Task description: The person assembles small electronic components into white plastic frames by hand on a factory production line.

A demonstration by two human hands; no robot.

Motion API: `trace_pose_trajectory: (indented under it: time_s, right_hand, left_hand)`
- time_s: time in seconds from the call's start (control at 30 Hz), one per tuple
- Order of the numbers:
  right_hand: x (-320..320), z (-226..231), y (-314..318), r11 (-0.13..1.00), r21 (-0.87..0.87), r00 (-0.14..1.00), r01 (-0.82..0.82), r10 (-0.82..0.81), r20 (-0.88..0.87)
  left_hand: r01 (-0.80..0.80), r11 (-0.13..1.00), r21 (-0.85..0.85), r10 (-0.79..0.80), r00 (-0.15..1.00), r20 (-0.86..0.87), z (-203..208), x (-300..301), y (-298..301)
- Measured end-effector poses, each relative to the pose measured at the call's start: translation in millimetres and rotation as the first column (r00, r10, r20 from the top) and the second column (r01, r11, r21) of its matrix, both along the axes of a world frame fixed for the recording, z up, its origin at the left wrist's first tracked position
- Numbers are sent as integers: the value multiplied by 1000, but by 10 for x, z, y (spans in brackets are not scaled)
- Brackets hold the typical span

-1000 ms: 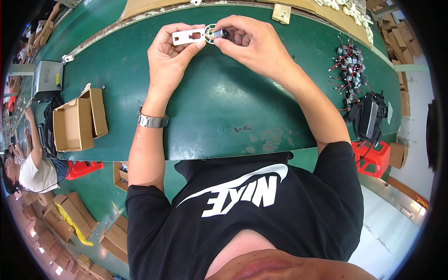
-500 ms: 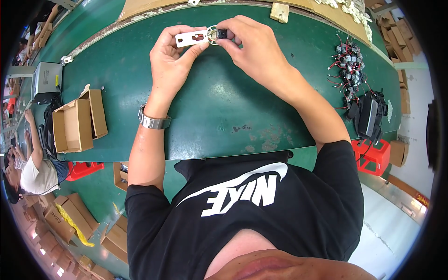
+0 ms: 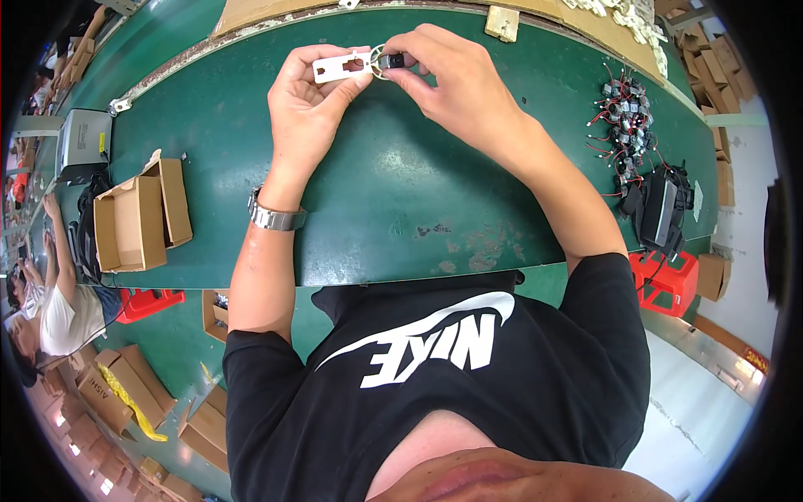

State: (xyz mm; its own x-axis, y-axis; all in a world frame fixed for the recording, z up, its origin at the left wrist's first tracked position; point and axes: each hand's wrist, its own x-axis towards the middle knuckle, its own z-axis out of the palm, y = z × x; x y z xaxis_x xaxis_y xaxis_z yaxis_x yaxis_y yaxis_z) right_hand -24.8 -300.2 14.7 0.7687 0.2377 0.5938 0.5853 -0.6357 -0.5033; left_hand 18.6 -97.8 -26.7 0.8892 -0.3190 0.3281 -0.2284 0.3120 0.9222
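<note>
Over the far middle of the green table, my left hand is closed on a white plastic housing. This flat, narrow piece has cut-out slots and a round ring at its right end. My right hand pinches a small motor with a black end, held at the ring. The fingers hide part of the motor, and I cannot tell how far it sits inside the ring.
Wired small motors lie heaped on the right, beside a black device. Open cardboard boxes and a grey metal case stand on the left. A wooden block sits at the far edge. Another person sits at far left.
The white housing has shifted slightly left and tilted a little. Dark red wire that showed in its slot is mostly out of sight now. Both hands keep their grip.
</note>
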Motion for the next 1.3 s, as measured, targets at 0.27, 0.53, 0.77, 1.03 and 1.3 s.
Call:
trace_pose_trajectory:
  time_s: [0.27, 0.53, 0.77, 1.03, 1.3]
  right_hand:
    - [108, -19, -46, 993, -106, 957, 53, -20, 289]
    - [45, -75, 23, 997, 73, 1000, -16, 17, -17]
    - [-16, -65, 78, 995, -24, 995, 96, -96, 2]
    - [-12, -111, 133, 978, -116, 972, 172, -149, 182]
    - [12, -63, 48, 986, -154, 985, 59, -33, 167]
  left_hand:
    - [19, 991, -130, -34, 993, -114, -2, 61, 42]
    - [86, 985, -148, -112, 977, -180, 24, 14, 37]
    - [63, 990, -128, -87, 978, -192, -46, 38, 47]
    - [86, 986, -142, -116, 970, -215, -10, 4, 48]
    - [56, 995, -83, -73, 971, -227, -51, 29, 76]
